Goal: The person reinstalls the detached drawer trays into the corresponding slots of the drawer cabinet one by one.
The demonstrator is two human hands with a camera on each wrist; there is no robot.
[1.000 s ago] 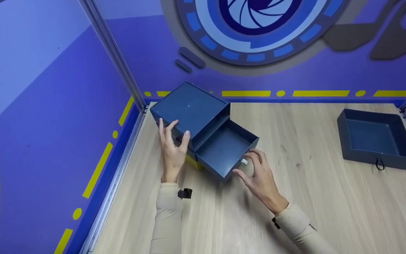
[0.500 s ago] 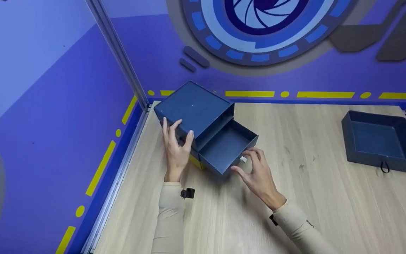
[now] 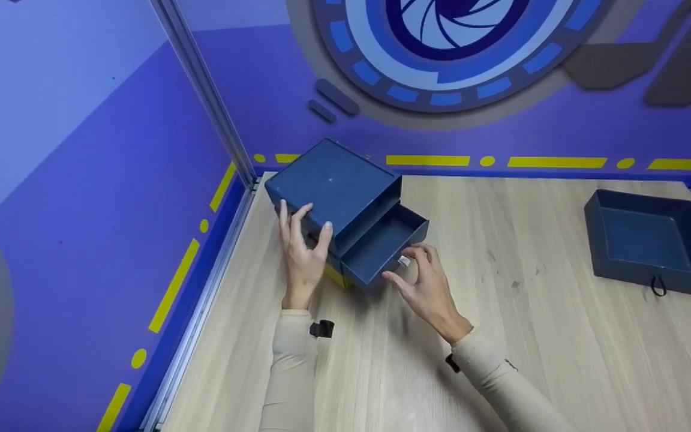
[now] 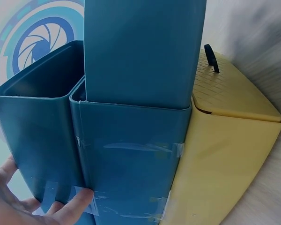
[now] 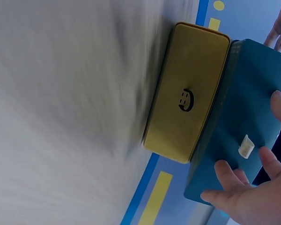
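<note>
A dark blue tiered drawer unit (image 3: 332, 186) stands at an angle near the back left corner. Its top tier is a vacant slot. From the tier below, a dark blue drawer (image 5: 243, 75) sticks partly out, and nothing shows inside it. My right hand (image 3: 428, 294) touches this drawer's front with spread fingertips around a small white tab (image 5: 246, 146). Against the unit's left side and top edge rests my left hand (image 3: 303, 264), fingers spread. The lowest tier is yellow (image 4: 225, 159), its front (image 5: 192, 70) flush and fitted with a black loop.
A separate dark blue drawer (image 3: 645, 240) with a black loop (image 3: 658, 285) lies on the right of the wooden table (image 3: 501, 336). Printed purple-blue panels (image 3: 111, 180) wall in the back and left. Clear tape (image 4: 136, 146) crosses the unit's side.
My right hand has pushed the middle drawer further into the unit, up and left in the head view. My left hand keeps its place on the unit. The head view has shifted slightly.
</note>
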